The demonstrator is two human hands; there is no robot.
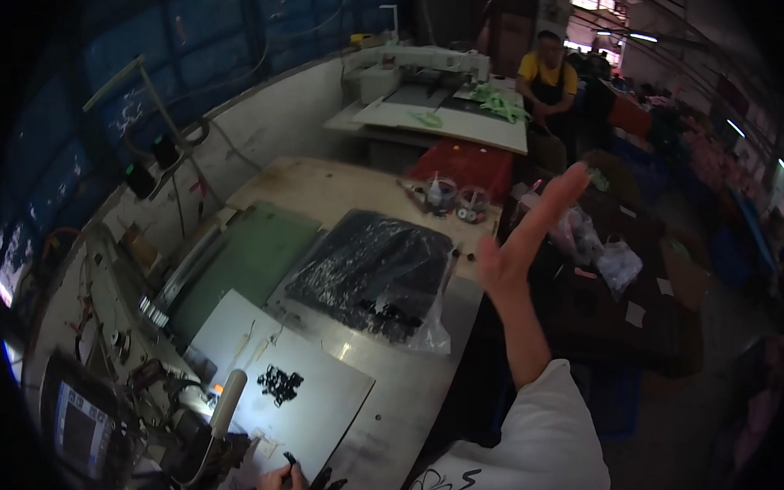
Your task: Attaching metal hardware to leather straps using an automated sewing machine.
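At the lower edge, my left hand (282, 485) has its fingers closed around a small black piece (290, 458), whose kind is too small to tell. It is over the near end of a white board (330, 416). A pile of small black pieces (279, 384) lies farther up that board, and a few longer black pieces (325, 486) lie right beside the hand. My right hand (521, 249), in a white sleeve, is raised over the right edge of the table. Its fingers stretch out toward the far right, with nothing visible in them.
A clear plastic bag of black pieces (374, 270) lies beyond the board, next to a green panel (249, 257). A machine (222, 412) with a screen (82, 428) stands left. Small containers (441, 195) sit at the back. A person (549, 82) sits beyond, near another machine (424, 65).
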